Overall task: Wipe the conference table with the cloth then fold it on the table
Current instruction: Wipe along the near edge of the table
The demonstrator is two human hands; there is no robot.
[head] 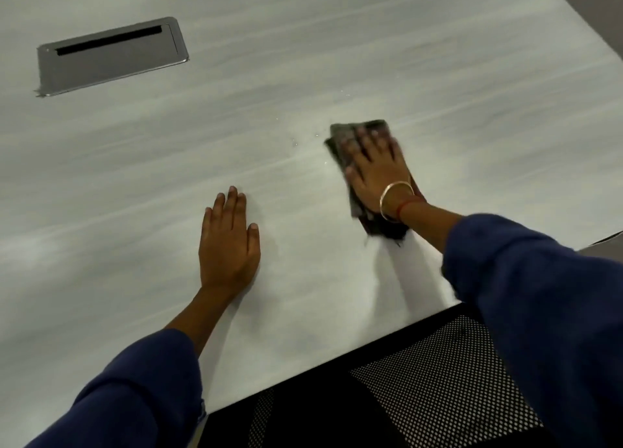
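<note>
Cloth (338, 141), dark: flat on conf. table (303, 60), under my R hand (374, 171), fingers straight, pressing, not clenched. L hand (229, 242): flat on table nearby, holding nothing. Metal cable hatch (111, 56) far left; mesh chair (438, 380) at near edge.

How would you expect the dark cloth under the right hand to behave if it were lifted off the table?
The cloth lies flattened under the right hand, its near end bunched, so it would probably droop limply. It looks thin, so likely light. Droplets on the table beside it suggest it may be damp and cling.
</note>
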